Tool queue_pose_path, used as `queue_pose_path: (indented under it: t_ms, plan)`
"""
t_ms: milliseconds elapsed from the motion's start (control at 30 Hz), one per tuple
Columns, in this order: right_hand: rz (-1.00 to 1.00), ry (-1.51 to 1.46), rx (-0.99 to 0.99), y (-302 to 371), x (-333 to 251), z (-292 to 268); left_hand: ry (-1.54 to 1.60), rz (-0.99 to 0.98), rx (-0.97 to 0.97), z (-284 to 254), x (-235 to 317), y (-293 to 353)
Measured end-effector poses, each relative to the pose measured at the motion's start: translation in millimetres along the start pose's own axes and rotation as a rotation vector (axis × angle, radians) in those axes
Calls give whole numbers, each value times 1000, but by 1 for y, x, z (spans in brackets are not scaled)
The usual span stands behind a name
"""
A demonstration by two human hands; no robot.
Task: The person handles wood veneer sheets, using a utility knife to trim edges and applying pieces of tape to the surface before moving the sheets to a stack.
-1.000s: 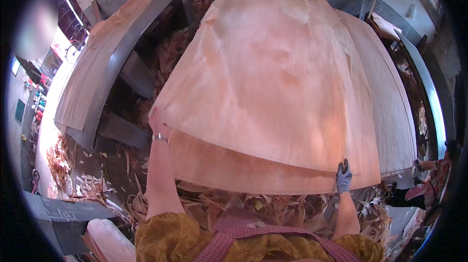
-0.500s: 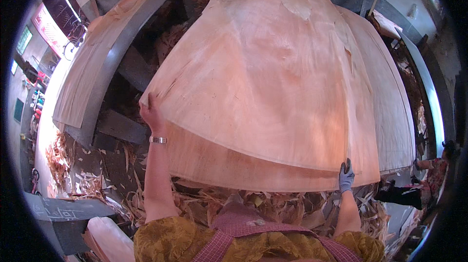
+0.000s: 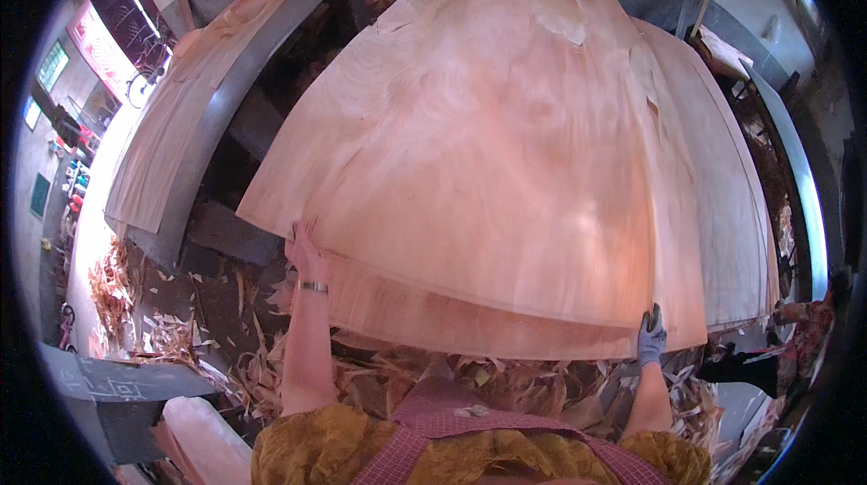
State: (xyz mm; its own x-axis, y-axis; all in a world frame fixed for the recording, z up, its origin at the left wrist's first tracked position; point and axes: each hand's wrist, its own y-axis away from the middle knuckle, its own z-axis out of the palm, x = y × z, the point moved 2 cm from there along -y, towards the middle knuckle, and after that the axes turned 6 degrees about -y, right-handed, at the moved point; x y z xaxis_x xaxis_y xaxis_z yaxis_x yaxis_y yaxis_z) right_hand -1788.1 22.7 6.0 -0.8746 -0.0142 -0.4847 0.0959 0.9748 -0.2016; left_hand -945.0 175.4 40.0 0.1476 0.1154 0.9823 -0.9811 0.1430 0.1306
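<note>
A broad, thin sheet of pale pinkish wood veneer [image 3: 470,169] spreads out in front of me, its near edge curving across the view. Under it, another veneer sheet [image 3: 433,313] shows as a darker strip along the front. Bare but for a metal-band watch at the wrist, my left hand [image 3: 305,255] pinches the upper sheet's near edge, a little right of its left corner. My right hand [image 3: 651,340], in a grey glove, is closed on the near edge at the right, its fingertips on top. Which layers the right hand grips is hard to tell.
Veneer scraps [image 3: 542,390] litter the floor by my body. More veneer [image 3: 172,142] lies on a dark ledge at the left, and further sheets [image 3: 722,187] lie at the right. Another person's arm [image 3: 808,312] shows at the right rim. A grey beam [image 3: 126,386] stands lower left.
My left hand has moved nearer and slightly right, from the sheet's corner to its near edge. The upper sheet's left corner now spreads further left. My right hand has shifted slightly right.
</note>
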Motion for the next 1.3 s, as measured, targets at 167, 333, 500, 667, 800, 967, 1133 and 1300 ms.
queue_pose_path:
  t_ms: [167,333,500,667,800,967,1133,1300]
  plan:
    - [17,124,2,-6,3,-6,-119,-136,-32,0,-23,11]
    - [259,222,-145,27,22,-45,153,-318,-94,-62,-99,75]
    - [19,205,-65,-5,34,-28,-166,39,-176,-95,-167,57]
    - [76,235,-110,-18,33,-29,-71,-245,-109,-69,-136,77]
    - [72,183,-75,29,62,-43,115,-509,151,-105,-126,119]
    - [61,169,-89,27,65,-47,152,-406,126,-123,-129,127]
    - [138,102,-149,27,58,-65,57,-372,32,-112,-134,111]
    - [100,103,-231,43,71,-44,-77,-372,19,-149,-147,104]
